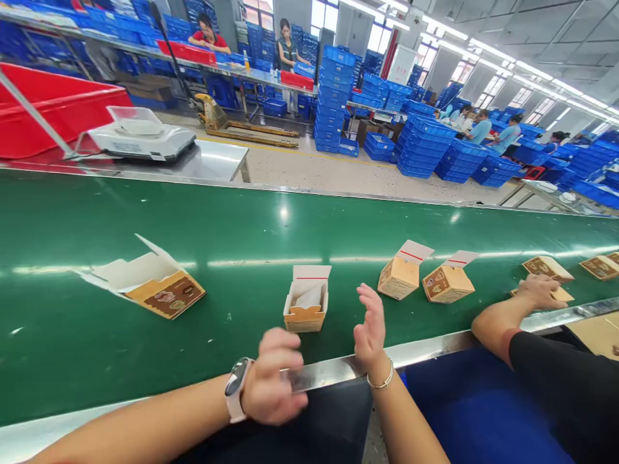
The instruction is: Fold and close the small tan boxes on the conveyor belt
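My left hand [275, 380], with a watch on its wrist, is raised over the metal edge of the green belt, fingers apart and slightly blurred, holding nothing. To its right my right hand [371, 327], with a bracelet, is upright, palm turned inward, fingers stretched and free of any object. Just beyond my left hand stands an open-topped box [305, 316] with a white packet [309, 297] inside and its flap up. Farther left, a wider brown-and-white box [169, 293] lies tilted with its flaps spread. Neither hand touches a box.
Two boxes with raised flaps [399, 277] [448, 283] stand right of my right hand. A co-worker's hand [536, 291] rests on boxes farther right. Behind the green belt [232, 225] are a white scale [140, 138], a red bin [53, 109] and stacked blue crates [333, 96].
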A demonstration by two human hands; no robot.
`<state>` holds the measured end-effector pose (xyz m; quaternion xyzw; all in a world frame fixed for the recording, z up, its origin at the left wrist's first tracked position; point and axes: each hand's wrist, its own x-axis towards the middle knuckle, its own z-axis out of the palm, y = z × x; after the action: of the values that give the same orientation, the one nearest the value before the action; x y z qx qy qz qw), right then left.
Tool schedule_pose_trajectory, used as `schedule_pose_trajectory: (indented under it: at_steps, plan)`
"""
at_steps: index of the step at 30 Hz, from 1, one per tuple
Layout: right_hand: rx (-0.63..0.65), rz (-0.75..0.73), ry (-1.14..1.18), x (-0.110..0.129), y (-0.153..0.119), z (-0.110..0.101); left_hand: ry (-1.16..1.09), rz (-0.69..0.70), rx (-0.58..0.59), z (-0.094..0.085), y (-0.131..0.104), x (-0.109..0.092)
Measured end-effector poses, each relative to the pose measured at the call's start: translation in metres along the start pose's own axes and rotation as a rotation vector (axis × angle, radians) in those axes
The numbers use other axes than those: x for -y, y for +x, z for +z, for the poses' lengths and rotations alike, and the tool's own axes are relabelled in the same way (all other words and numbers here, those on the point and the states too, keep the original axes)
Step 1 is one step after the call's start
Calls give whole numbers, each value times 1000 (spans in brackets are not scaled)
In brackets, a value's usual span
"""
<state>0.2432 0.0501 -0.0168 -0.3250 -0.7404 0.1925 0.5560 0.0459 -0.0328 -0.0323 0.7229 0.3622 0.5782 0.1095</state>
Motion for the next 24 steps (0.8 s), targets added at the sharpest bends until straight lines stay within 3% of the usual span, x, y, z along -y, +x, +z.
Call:
schedule_pose_trajectory:
  at_steps: [1, 2, 3, 6, 9, 11, 13, 15, 17, 18, 21, 24]
  plan:
    - [103, -45, -8, 2, 1, 6, 110, -18, -96, -9, 1, 13]
    - [175, -84, -13, 2, 4, 12, 193, -31, -115, -16, 7, 25]
    - [230, -110, -15, 0, 7, 17, 242, -30, -61, -19, 15, 33]
    - [333, -108, -60, -6, 19, 22, 268, -53, 242, -12, 44, 45]
    - [388, 9, -146, -10, 28, 14, 189, -108, 365, 4, 61, 44]
    - [428, 103, -162, -11, 33, 6, 111, -188, 323, 17, 63, 41]
    - [449, 184, -101, -10, 35, 1, 29, -260, 165, 30, 63, 39]
    - [360, 284, 31, -9, 34, 2, -67, -333, -54, 44, 63, 38]
    - [104, 413, 160, -8, 29, 9, -218, -496, -207, 55, 66, 37]
    - [-51, 476, 202, -7, 27, 13, -300, -629, -225, 60, 70, 37]
    - [-368, 588, 239, -6, 23, 23, -460, -1022, -81, 65, 88, 38]
    - [-460, 653, 255, -10, 27, 19, -530, -1124, 118, 64, 112, 39]
